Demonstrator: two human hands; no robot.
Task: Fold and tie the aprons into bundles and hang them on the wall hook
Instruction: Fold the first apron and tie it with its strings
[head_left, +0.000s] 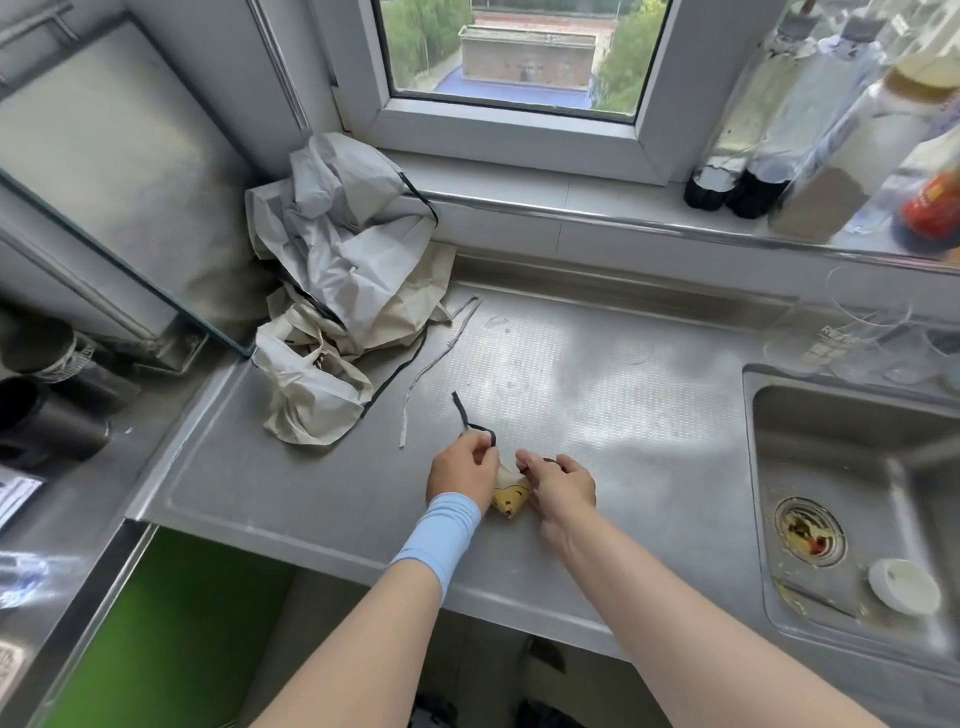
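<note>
Steel counter (597, 395), crumpled aprons (337, 291) beside sink (852, 467)

One view only, worn on the head, looking forward and steeply down over the brushed stainless-steel surface (571, 374). Both forearms run in from the near edge, so the hands (511, 478) sit close, just below centre. The wide lens bends the edges: the white-framed window (519, 119) fills the far top, the steel sink basin (831, 467) runs off the right side, and the glass-edged stove panel (104, 171) leans in at far left. The floor shows at the near bottom.
</note>
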